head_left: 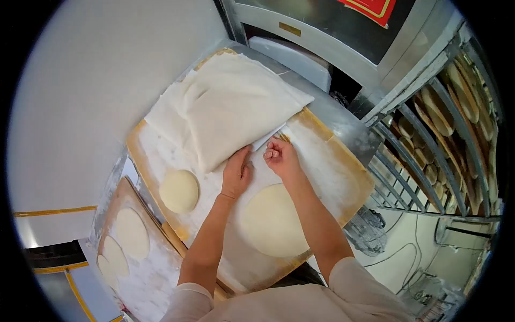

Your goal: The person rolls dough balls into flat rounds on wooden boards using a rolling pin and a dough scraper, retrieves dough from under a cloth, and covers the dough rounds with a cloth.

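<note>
A large white cloth lies over the back part of a floured board, its front corner hanging toward me. My left hand rests at the cloth's near edge, fingertips against or just under it; its fingers are together. Just right of it, my right hand is curled closed beside the cloth's edge, above the floured surface; whatever it may hold is too small to make out. A round dough ball sits left of my left hand. A wide flattened dough round lies beneath my right forearm.
On the lower left, a second floured board carries several flat dough pieces. At the right stands a metal rack loaded with long wooden boards and dough pieces. A metal-framed door is at the back, a pale wall on the left.
</note>
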Motion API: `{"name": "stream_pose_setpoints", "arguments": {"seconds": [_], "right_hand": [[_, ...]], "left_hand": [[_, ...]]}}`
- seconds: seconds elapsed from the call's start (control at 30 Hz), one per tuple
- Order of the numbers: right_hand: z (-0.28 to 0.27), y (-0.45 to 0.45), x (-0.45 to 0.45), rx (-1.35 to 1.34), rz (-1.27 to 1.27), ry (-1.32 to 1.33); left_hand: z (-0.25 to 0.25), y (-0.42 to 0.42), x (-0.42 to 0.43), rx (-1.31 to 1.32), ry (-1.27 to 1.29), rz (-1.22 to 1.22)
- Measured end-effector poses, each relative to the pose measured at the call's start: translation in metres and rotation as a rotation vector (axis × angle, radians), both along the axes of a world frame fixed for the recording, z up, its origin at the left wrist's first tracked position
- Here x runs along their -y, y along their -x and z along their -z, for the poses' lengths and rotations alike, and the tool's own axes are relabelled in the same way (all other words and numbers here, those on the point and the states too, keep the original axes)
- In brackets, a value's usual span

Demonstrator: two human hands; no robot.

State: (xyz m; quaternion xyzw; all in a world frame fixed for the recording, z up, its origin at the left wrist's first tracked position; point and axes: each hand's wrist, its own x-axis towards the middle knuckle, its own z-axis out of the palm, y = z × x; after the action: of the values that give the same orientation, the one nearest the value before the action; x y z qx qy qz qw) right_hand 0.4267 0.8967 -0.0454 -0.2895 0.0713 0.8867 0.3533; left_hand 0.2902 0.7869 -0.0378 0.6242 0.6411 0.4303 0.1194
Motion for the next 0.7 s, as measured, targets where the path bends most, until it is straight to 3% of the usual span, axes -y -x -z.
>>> {"name": "stream_pose_setpoints", "arguments": {"seconds": [0.07, 0.13, 0.2, 0.23, 0.3, 0.37, 0.4, 0.43, 0.5, 0.57, 0.6, 0.67, 0.7], "right_hand": [[0.007, 0.012, -0.012, 0.015, -0.079, 0.05], [0.001, 0.022, -0.015, 0.183, -0.171, -0.076], [-0.009, 0.029, -0.015, 0.462, -0.247, -0.271], [-0.015, 0.03, -0.015, 0.526, -0.251, -0.307], [-0.026, 0.025, -0.015, 0.668, -0.257, -0.375], [-0.024, 0.008, -0.016, 0.671, -0.12, -0.437], [-0.002, 0.003, -0.019, 0.828, 0.048, -0.349], [-0.007, -0.025, -0.016, 0.69, 0.058, -0.494], [0.0, -0.079, -0.015, 0.675, 0.14, -0.548], [-0.013, -0.142, -0.004, 0.646, 0.249, -0.619], [-0.01, -0.174, -0.001, 0.842, 0.349, -0.413], [-0.026, -0.244, 0.009, 0.877, 0.124, -0.703], [-0.038, -0.262, 0.021, 1.01, 0.043, -0.696]], "left_hand": [[-0.002, -0.001, -0.005, 0.087, 0.04, 0.022], [-0.007, 0.002, -0.011, 0.136, 0.103, 0.028], [-0.013, 0.011, -0.013, 0.01, 0.15, 0.03], [-0.015, 0.014, -0.015, -0.048, 0.173, 0.031], [-0.028, 0.04, -0.024, -0.451, 0.186, 0.04], [-0.05, 0.072, -0.055, -0.513, 0.277, -0.082], [-0.063, 0.089, -0.073, -0.514, 0.167, -0.152], [-0.091, 0.098, -0.089, -0.608, -0.051, -0.17], [-0.115, 0.119, -0.124, -0.461, -0.341, -0.337], [-0.131, 0.117, -0.126, -0.426, -0.196, -0.385], [-0.131, 0.111, -0.121, -0.404, -0.109, -0.41], [-0.108, 0.081, -0.077, -0.194, 0.099, -0.161], [-0.083, 0.059, -0.046, -0.146, 0.096, -0.097]]}}
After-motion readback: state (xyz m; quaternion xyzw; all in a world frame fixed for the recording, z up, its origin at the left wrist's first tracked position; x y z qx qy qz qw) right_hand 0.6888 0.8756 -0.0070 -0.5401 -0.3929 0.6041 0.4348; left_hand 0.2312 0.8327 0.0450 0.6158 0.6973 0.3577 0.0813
